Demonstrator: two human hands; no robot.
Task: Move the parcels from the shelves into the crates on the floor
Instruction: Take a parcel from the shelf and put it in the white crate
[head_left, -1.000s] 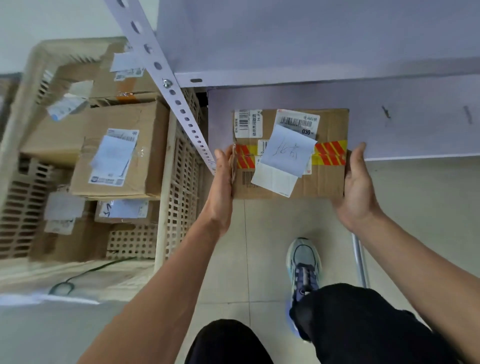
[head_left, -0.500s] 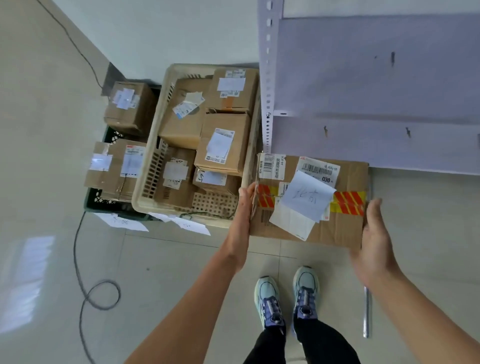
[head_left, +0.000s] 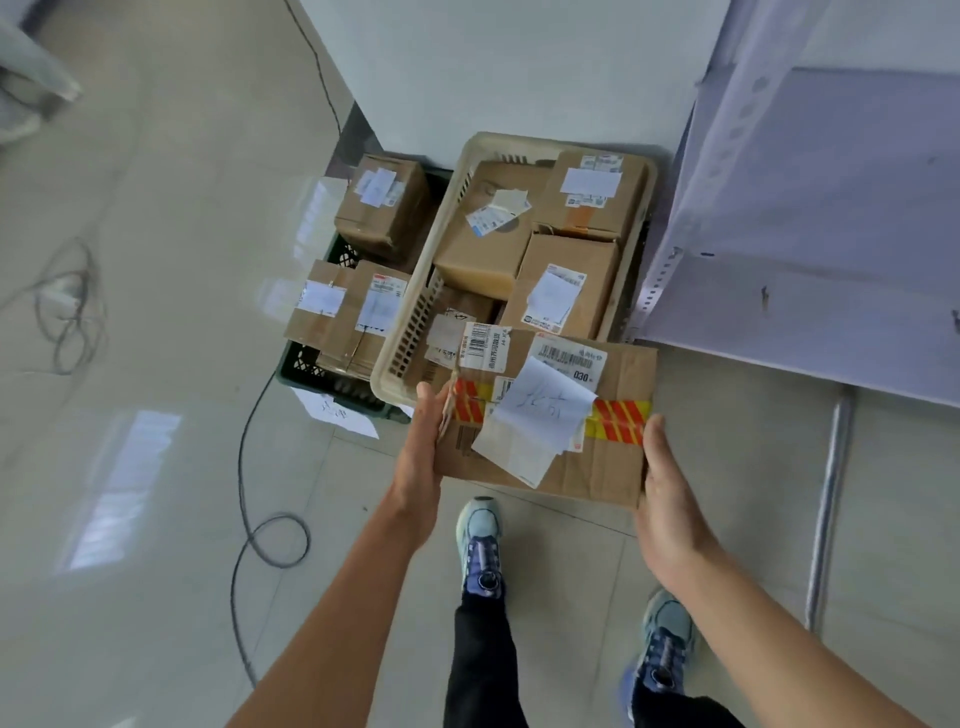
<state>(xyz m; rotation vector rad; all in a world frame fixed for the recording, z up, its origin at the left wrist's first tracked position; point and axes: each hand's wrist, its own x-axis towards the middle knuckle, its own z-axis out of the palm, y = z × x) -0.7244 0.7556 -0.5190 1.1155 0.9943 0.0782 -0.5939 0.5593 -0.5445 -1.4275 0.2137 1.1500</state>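
Left grip (head_left: 421, 457), a bare hand, holds the left edge of the flat brown cardboard parcel (head_left: 602, 467), thumb lying up along the side, fingers out of sight beneath. Right grip (head_left: 670, 499), also bare, holds the parcel's right edge the same way, thumb against the cardboard by the red-and-yellow striped tape (head_left: 618, 418). Parcel is carried level between the two grips, clear of the floor, with white printed labels and a loose handwritten paper slip (head_left: 545, 410) on its top face. Just beyond the grips, partly under the parcel's far edge, sits the beige slatted plastic crate (head_left: 410, 322) on the floor, several taped brown boxes (head_left: 566, 280) packed inside. Beyond and left of the left grip, touching the beige crate, a dark green plastic crate (head_left: 306, 364) carries more brown boxes (head_left: 384, 208). A white paper sheet (head_left: 337, 413) lies on the floor at its near corner. Beyond the right grip stands the pale grey metal shelf unit (head_left: 831, 234). A black cable (head_left: 244, 467) loops across the glossy floor well left of the left grip. Two pale blue shoes (head_left: 480, 551) show below the grips.
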